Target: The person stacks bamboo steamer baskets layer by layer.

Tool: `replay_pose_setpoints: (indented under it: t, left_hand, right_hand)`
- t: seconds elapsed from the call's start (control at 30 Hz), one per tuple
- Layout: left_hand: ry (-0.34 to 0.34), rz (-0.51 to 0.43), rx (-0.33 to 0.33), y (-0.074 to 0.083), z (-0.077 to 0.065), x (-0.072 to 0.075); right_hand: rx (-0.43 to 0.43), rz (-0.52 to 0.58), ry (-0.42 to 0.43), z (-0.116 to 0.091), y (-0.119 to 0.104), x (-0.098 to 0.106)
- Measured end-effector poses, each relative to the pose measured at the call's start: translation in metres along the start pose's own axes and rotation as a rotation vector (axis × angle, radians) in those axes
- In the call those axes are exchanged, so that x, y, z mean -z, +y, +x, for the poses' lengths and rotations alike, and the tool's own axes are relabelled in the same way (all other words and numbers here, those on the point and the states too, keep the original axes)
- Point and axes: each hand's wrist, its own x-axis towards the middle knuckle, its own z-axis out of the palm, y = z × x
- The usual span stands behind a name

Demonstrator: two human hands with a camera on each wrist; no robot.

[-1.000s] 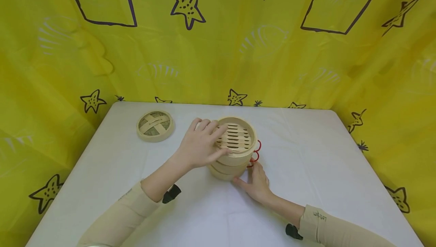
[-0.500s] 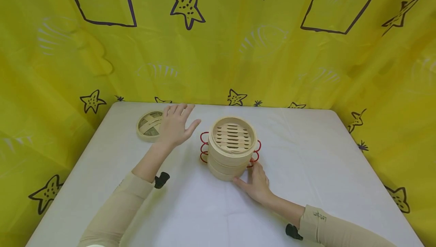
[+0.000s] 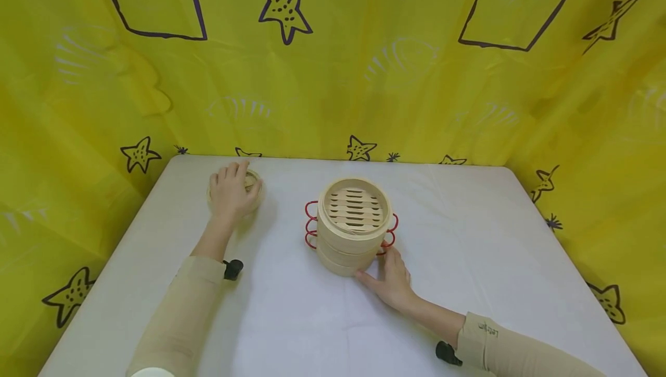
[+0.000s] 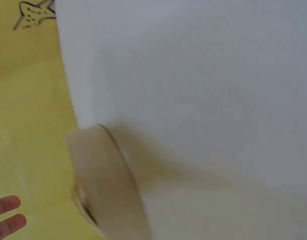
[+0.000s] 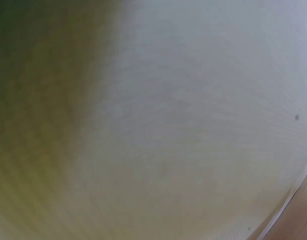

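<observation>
A round bamboo steamer [image 3: 359, 235] of stacked tiers stands upright, its slatted top tier uncovered and red loops on both sides. My right hand [image 3: 392, 284] rests against its lower right side, thumb at the front of the base and fingers near the lowest red loop. At the back left, my left hand [image 3: 229, 192] is over the bamboo steamer lid [image 3: 253, 186], covering most of it in the head view. In the left wrist view, the lid [image 4: 106, 185] shows its side wall, and the spread fingertips [image 4: 11, 225] appear apart from it at the left edge.
A white cloth [image 3: 468, 238] covers the table. Yellow patterned curtain [image 3: 333, 76] hangs behind and on both sides, close to the table's edges. The right wrist view shows mostly blurred white cloth, with a brown surface [image 5: 296, 215] at its lower right corner.
My left hand has left the top of the steamer and moved left to the lid, uncovering the left red loops. My right hand and the steamer have stayed in place.
</observation>
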Motion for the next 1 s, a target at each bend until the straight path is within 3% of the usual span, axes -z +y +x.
replay_pose_setpoints:
  t: [0.17, 0.3, 0.57, 1.0]
  left_hand:
    - [-0.05, 0.015, 0.069, -0.022, 0.002, -0.013]
    - [-0.084, 0.028, 0.074, -0.031, 0.003, -0.019]
    - [-0.153, 0.09, 0.086, -0.039, 0.006, -0.023]
    - [-0.164, 0.144, 0.056, -0.046, 0.011, -0.028]
  right_hand:
    - [-0.002, 0.003, 0.003, 0.0, 0.0, 0.0]
    - [-0.008, 0.003, -0.001, 0.0, 0.001, 0.0]
    - [-0.02, 0.008, -0.021, 0.0, 0.001, -0.001]
    - [-0.017, -0.003, -0.023, 0.002, 0.002, -0.001]
